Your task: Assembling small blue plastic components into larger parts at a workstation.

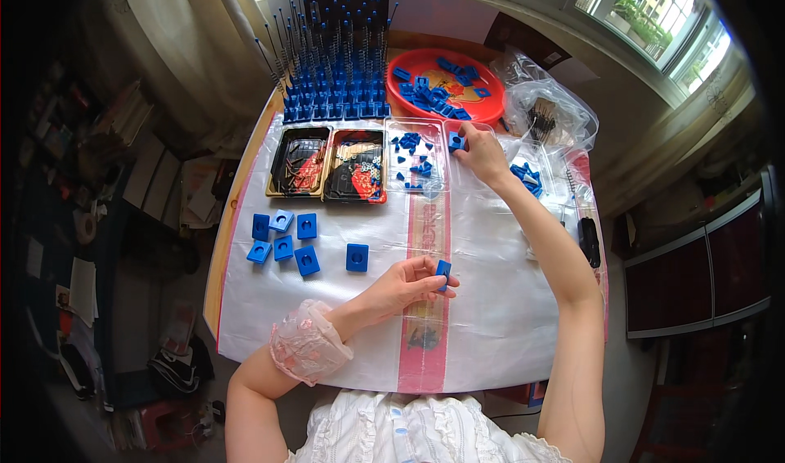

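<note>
My left hand point(415, 284) is over the near middle of the table, pinching a small blue plastic block point(443, 269) between thumb and fingers. Farther off, my right hand point(481, 154) reaches to a clear plastic tray point(484, 123), with its fingertips closed on a blue square piece point(455, 142) that has a round hole. On the left lie several blue square pieces with round recesses point(307, 226). One more such square piece point(356, 257) sits alone, closer to my left hand.
Dense rows of blue bases with springs and ball-tipped rods point(335, 95) stand at the back left. A red basin point(396, 87) holds blue parts. Two black trays point(327, 165) and a clear tray of small blue bits point(417, 181) are in front. A plastic bag point(576, 111) lies back right.
</note>
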The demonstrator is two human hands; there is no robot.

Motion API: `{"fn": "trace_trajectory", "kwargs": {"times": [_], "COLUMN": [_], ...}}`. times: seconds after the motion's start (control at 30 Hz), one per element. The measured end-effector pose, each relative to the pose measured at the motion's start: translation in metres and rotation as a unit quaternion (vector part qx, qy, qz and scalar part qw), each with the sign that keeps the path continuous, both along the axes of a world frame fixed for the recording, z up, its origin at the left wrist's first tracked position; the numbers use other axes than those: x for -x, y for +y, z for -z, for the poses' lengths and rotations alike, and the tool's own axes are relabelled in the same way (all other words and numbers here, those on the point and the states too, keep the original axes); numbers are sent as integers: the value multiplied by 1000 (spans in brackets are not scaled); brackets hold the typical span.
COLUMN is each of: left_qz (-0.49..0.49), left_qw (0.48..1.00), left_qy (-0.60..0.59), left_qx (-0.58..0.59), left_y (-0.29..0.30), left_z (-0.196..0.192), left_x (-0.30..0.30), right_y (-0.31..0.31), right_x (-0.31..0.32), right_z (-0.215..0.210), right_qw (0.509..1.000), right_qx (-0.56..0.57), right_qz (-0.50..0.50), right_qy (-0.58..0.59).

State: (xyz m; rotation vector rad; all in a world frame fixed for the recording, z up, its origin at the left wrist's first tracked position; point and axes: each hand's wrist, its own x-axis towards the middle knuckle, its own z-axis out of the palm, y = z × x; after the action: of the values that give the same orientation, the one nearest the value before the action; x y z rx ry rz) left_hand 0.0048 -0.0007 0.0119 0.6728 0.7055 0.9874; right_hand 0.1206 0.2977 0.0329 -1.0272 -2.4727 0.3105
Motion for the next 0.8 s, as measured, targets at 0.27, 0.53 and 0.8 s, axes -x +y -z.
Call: {"fn": "trace_trajectory", "kwargs": {"times": [0.27, 0.53, 0.8], "left_qz": [1, 0, 0], "left_qw": [1000, 1000, 1000], "left_qy": [-2, 0, 0], "left_qx": [-2, 9, 11], "left_y": [0, 0, 0], "left_z": [-2, -2, -3], "left_x": [0, 0, 0], "right_y": [1, 1, 3], "right_x": [-4, -8, -9], "right_z": [4, 8, 12], "right_qw": [997, 997, 999], "right_qx": [-63, -68, -38], "right_qz": [-3, 3, -10], "right_qy": [-46, -32, 0]}}
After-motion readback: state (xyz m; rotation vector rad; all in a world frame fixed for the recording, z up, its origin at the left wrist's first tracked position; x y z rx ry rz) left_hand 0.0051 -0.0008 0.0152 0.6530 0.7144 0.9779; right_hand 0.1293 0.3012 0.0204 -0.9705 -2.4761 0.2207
